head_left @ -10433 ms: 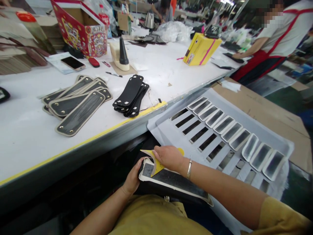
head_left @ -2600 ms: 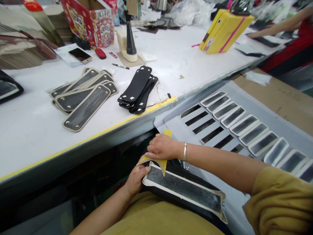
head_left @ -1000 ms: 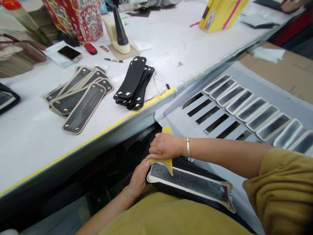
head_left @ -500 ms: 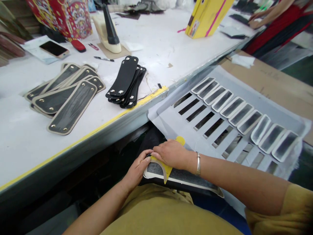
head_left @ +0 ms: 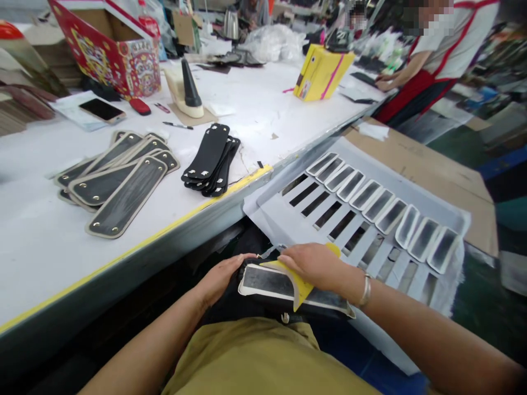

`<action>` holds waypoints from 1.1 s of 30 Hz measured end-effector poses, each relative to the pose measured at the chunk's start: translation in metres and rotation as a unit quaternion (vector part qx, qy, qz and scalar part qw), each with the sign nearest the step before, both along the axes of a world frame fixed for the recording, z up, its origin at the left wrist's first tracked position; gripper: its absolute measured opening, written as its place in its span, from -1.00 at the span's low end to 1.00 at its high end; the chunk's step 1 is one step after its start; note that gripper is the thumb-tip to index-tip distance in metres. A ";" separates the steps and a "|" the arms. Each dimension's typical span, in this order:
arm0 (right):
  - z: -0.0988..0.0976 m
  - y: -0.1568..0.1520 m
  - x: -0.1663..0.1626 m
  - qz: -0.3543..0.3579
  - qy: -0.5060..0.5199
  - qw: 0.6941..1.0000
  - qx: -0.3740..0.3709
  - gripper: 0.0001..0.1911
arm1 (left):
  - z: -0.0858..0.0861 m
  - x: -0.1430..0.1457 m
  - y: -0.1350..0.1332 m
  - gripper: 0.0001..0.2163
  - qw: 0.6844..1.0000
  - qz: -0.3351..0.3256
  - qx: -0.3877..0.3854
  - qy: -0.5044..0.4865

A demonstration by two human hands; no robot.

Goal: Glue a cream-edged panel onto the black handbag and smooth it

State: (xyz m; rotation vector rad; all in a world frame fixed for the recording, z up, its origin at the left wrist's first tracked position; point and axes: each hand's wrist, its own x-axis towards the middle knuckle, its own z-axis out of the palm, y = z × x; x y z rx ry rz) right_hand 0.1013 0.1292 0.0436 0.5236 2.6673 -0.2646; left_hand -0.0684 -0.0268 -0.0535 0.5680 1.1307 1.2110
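Note:
On my lap lies a black leather piece that looks like a bag [head_left: 255, 305], a metal clasp showing on its near side. Its upturned face carries a long dark panel [head_left: 269, 278] with a pale border. My right hand [head_left: 319, 267] grips a yellow curved sheet [head_left: 302, 292], its hollow edge lying across the panel. At the left end of the bag, my left hand [head_left: 224, 278] holds its side, thumb along the top edge and the other fingers mostly hidden. A whitish strip sticks up between the two hands.
Dark pale-edged panels [head_left: 127, 196] and black strips with metal studs [head_left: 207, 151] lie stacked on the white table [head_left: 37, 241]. To the right, several panels [head_left: 365, 195] rest on a slotted white sheet [head_left: 276, 215]. A person in a red apron [head_left: 397, 101] stands farther back.
My right hand has slid right along the panel with the yellow sheet, away from my left hand. More of the panel's left end shows. The camera view has tilted up.

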 end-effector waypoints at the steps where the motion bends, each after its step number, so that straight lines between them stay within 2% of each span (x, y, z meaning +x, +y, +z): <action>1: 0.006 0.000 0.010 -0.048 0.003 0.999 -0.001 -0.50 | 0.000 -0.002 0.002 -0.57 1.000 -0.012 -0.002 0.007; 3: 0.013 -0.003 0.031 -0.138 0.017 0.990 -0.014 -0.44 | 0.001 -0.006 0.008 -0.57 0.998 -0.040 -0.010 0.043; 5: 0.016 -0.012 0.049 -0.195 0.033 0.979 -0.043 -0.43 | 0.002 -0.010 0.014 -0.61 0.994 -0.056 -0.012 0.089; 9: 0.016 -0.037 0.071 -0.236 0.046 0.962 -0.132 -0.48 | 0.002 -0.017 0.023 -0.71 0.987 -0.062 -0.001 0.145; 12: 0.014 -0.059 0.081 -0.258 0.056 0.933 -0.245 -0.51 | 0.001 -0.016 0.023 -0.71 0.985 -0.061 0.019 0.162; 13: 0.012 -0.066 0.083 -0.265 0.063 0.916 -0.295 -0.53 | 0.000 -0.014 0.020 -0.69 0.985 -0.058 0.030 0.162; 15: 0.005 -0.081 0.087 -0.293 0.084 0.862 -0.404 -0.57 | -0.005 -0.009 0.011 -0.61 0.986 -0.051 0.059 0.148; 18: -0.013 -0.104 0.090 -0.374 0.138 0.745 -0.534 -0.59 | -0.019 -0.004 -0.007 -0.39 0.987 -0.046 0.109 0.105; 20: -0.026 -0.118 0.088 -0.427 0.174 0.681 -0.570 -0.57 | -0.029 -0.005 -0.016 -0.26 0.984 -0.064 0.150 0.069; 22: -0.036 -0.128 0.084 -0.461 0.200 0.649 -0.571 -0.55 | -0.034 -0.009 -0.020 -0.16 0.978 -0.094 0.177 0.052; 27: -0.045 -0.139 0.072 -0.485 0.232 0.643 -0.545 -0.54 | -0.030 -0.018 -0.020 -0.07 0.967 -0.129 0.193 0.103; 30: -0.044 -0.139 0.069 -0.477 0.235 0.652 -0.541 -0.57 | -0.029 -0.018 -0.021 0.01 0.951 -0.128 0.192 0.208; 33: -0.045 -0.139 0.068 -0.467 0.219 0.652 -0.556 -0.58 | -0.034 -0.017 -0.015 -0.03 0.922 -0.130 0.187 0.315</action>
